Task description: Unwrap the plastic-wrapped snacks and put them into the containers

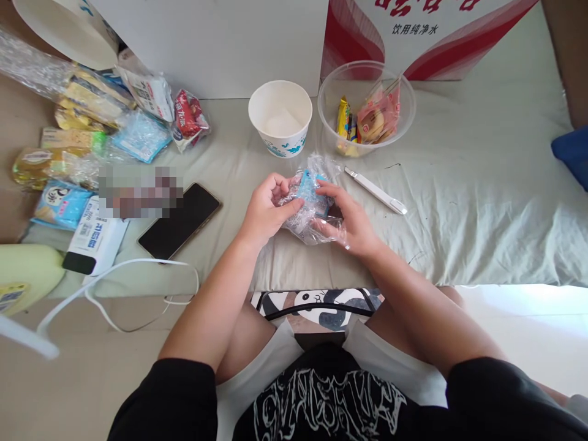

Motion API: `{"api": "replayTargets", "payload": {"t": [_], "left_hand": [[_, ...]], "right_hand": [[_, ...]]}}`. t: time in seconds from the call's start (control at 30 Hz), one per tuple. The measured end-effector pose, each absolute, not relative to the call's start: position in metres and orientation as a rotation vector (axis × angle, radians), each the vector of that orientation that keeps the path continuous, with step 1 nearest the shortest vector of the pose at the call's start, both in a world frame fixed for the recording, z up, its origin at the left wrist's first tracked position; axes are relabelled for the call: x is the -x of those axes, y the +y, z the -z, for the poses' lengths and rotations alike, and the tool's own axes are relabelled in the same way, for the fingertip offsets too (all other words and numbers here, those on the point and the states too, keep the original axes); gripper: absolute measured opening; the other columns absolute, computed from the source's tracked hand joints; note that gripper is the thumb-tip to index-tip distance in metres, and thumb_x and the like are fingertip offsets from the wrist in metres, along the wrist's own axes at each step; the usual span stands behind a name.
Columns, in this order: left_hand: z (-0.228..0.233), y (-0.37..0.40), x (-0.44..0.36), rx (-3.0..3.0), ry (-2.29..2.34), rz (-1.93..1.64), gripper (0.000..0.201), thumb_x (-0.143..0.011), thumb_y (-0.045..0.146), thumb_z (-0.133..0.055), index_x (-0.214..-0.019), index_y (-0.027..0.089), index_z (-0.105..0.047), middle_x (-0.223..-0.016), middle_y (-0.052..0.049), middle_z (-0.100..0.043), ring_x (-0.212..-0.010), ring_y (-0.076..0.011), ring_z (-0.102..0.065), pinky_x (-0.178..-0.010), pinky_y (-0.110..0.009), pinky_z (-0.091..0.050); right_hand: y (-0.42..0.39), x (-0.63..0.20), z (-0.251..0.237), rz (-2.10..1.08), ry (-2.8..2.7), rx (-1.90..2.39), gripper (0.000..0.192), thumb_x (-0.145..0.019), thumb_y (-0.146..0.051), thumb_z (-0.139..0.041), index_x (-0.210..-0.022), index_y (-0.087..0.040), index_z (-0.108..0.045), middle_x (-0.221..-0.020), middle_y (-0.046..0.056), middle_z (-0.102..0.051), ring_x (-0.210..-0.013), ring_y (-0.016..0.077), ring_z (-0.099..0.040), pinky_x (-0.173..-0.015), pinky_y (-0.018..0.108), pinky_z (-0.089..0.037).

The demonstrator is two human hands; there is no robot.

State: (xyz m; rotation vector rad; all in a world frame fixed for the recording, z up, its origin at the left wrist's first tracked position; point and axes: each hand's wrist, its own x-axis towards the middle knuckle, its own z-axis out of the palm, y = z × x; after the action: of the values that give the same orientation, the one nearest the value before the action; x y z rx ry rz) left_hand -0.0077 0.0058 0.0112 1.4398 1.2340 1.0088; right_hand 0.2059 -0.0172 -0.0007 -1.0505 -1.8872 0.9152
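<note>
Both my hands hold a crinkled clear plastic packet with blue printing (309,195) just above the pale sheet (459,202). My left hand (265,208) grips its left side with fingers curled over the top. My right hand (350,219) pinches its right side from above. A white paper cup (280,117) stands behind the packet, and a clear plastic bowl (404,101) with several wrapped snacks is to the cup's right. A white pen-shaped tool (375,191) lies just right of my right hand.
A black phone (180,220) lies left of my hands, next to a white and blue box (94,239). Several snack packets (114,116) are piled at the far left. A white cable (138,269) loops along the sheet's front edge. A red and white carton (413,30) stands behind the bowl.
</note>
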Motion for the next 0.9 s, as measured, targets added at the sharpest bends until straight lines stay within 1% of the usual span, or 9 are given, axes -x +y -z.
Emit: {"api": "replayTargets", "payload": {"t": [0.07,0.13,0.27,0.37,0.47,0.57,0.63,0.77,0.9], "left_hand": [[-0.007,0.005,0.005,-1.425,1.214,-1.023,0.041,-0.077,0.038,-0.080,-0.098,0.025,-0.048,-0.117,-0.007,-0.075,-0.107,-0.0218,-0.074,-0.089,-0.035,-0.059],[-0.004,0.004,0.004,-1.467,1.250,-1.011,0.048,-0.077,0.037,-0.081,-0.112,0.026,-0.051,-0.123,-0.008,-0.074,-0.107,-0.0208,-0.073,-0.090,-0.034,-0.059],[-0.005,0.001,0.005,-1.541,1.283,-0.980,0.060,-0.077,0.029,-0.078,-0.131,0.025,-0.052,-0.127,-0.009,-0.073,-0.105,-0.0201,-0.071,-0.090,-0.035,-0.059],[-0.009,-0.002,0.004,-1.596,1.240,-0.943,0.061,-0.077,0.027,-0.074,-0.135,0.025,-0.053,-0.120,-0.007,-0.075,-0.102,-0.0198,-0.071,-0.086,-0.033,-0.058],[-0.013,-0.004,0.001,-1.629,1.231,-0.938,0.056,-0.079,0.027,-0.073,-0.132,0.024,-0.058,-0.114,-0.006,-0.076,-0.098,-0.0198,-0.071,-0.082,-0.033,-0.057],[-0.017,-0.008,-0.003,-1.648,1.250,-0.969,0.044,-0.080,0.028,-0.072,-0.123,0.022,-0.063,-0.106,-0.005,-0.076,-0.096,-0.0197,-0.072,-0.079,-0.032,-0.057],[-0.019,-0.011,-0.006,-1.664,1.250,-1.006,0.034,-0.081,0.028,-0.070,-0.115,0.022,-0.065,-0.101,-0.003,-0.076,-0.096,-0.0193,-0.072,-0.082,-0.032,-0.058],[-0.021,-0.015,-0.009,-1.693,1.246,-1.011,0.025,-0.083,0.030,-0.070,-0.107,0.023,-0.066,-0.101,-0.003,-0.075,-0.096,-0.0197,-0.071,-0.089,-0.035,-0.060],[-0.016,-0.011,0.002,-1.650,1.210,-0.960,0.043,-0.081,0.042,-0.078,-0.118,0.025,-0.063,-0.122,-0.008,-0.072,-0.109,-0.0232,-0.071,-0.089,-0.036,-0.061]], "right_hand": [[-0.018,-0.203,0.002,-0.886,-1.840,1.080,0.040,-0.095,-0.055,-0.068,-0.123,-0.026,-0.063,-0.139,0.013,-0.067,-0.139,0.0301,-0.061,-0.117,0.053,-0.049],[-0.018,-0.202,0.007,-0.790,-1.769,1.185,0.042,-0.092,-0.057,-0.072,-0.118,-0.026,-0.064,-0.140,0.013,-0.063,-0.138,0.0315,-0.060,-0.118,0.056,-0.048],[-0.017,-0.203,0.016,-0.680,-1.662,1.294,0.084,-0.078,-0.068,-0.082,-0.142,-0.025,-0.051,-0.159,0.020,-0.045,-0.155,0.0401,-0.039,-0.125,0.064,-0.038],[-0.017,-0.203,0.015,-0.817,-1.713,1.204,0.098,-0.080,-0.069,-0.080,-0.157,-0.026,-0.036,-0.158,0.019,-0.051,-0.151,0.0380,-0.048,-0.123,0.060,-0.043],[-0.018,-0.202,0.010,-0.928,-1.734,1.122,0.086,-0.087,-0.062,-0.077,-0.157,-0.028,-0.040,-0.147,0.015,-0.065,-0.140,0.0326,-0.061,-0.120,0.056,-0.048],[-0.020,-0.199,0.004,-0.930,-1.752,1.075,0.056,-0.094,-0.055,-0.072,-0.141,-0.028,-0.061,-0.140,0.011,-0.070,-0.141,0.0298,-0.061,-0.122,0.052,-0.046],[-0.020,-0.198,0.003,-0.901,-1.755,1.072,0.045,-0.096,-0.052,-0.069,-0.133,-0.027,-0.068,-0.136,0.010,-0.072,-0.139,0.0288,-0.061,-0.121,0.050,-0.047],[-0.018,-0.198,0.002,-0.883,-1.792,1.109,0.051,-0.096,-0.056,-0.067,-0.138,-0.029,-0.068,-0.125,0.009,-0.074,-0.120,0.0270,-0.068,-0.113,0.049,-0.052],[-0.017,-0.204,0.001,-0.846,-1.837,1.094,0.045,-0.095,-0.061,-0.064,-0.123,-0.028,-0.077,-0.118,0.009,-0.072,-0.114,0.0269,-0.066,-0.108,0.049,-0.053]]}}
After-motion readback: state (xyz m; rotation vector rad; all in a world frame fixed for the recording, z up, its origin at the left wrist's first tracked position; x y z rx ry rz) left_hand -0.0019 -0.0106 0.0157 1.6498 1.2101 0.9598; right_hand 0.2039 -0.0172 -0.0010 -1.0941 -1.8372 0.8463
